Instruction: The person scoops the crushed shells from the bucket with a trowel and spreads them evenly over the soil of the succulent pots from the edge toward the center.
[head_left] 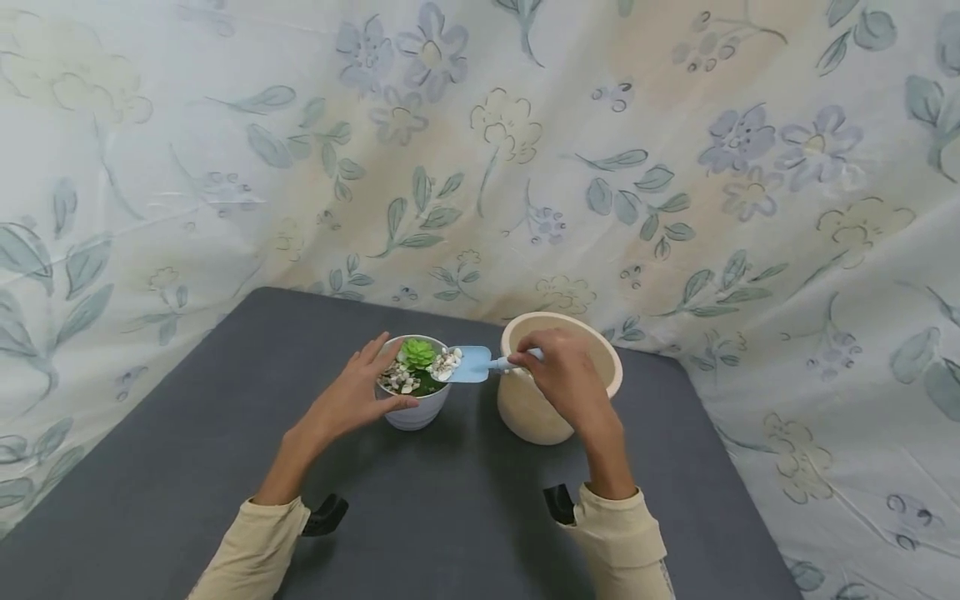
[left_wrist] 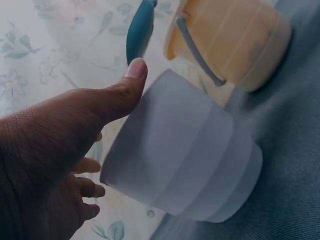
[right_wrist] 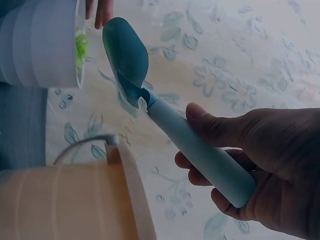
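Note:
A light blue hand trowel (head_left: 471,364) reaches left over a white ridged pot (head_left: 414,413), with white pebbles (head_left: 446,363) at the tip of its blade. My right hand (head_left: 564,379) grips the trowel's handle (right_wrist: 200,150), the thumb along its upper side. Inside the pot, a green artificial-looking succulent (head_left: 417,353) stands among pale stones (head_left: 399,379) and dark green filling. At the pot's left side is my left hand (head_left: 347,404), fingers spread and thumb (left_wrist: 125,92) near the rim. Whether it touches the pot, I cannot tell.
A cream bucket (head_left: 528,410) with a grey handle (left_wrist: 197,52) stands just right of the pot, partly under my right forearm; its inside is mostly hidden. Both stand on a dark grey table (head_left: 442,517). A floral cloth (head_left: 480,167) hangs behind.

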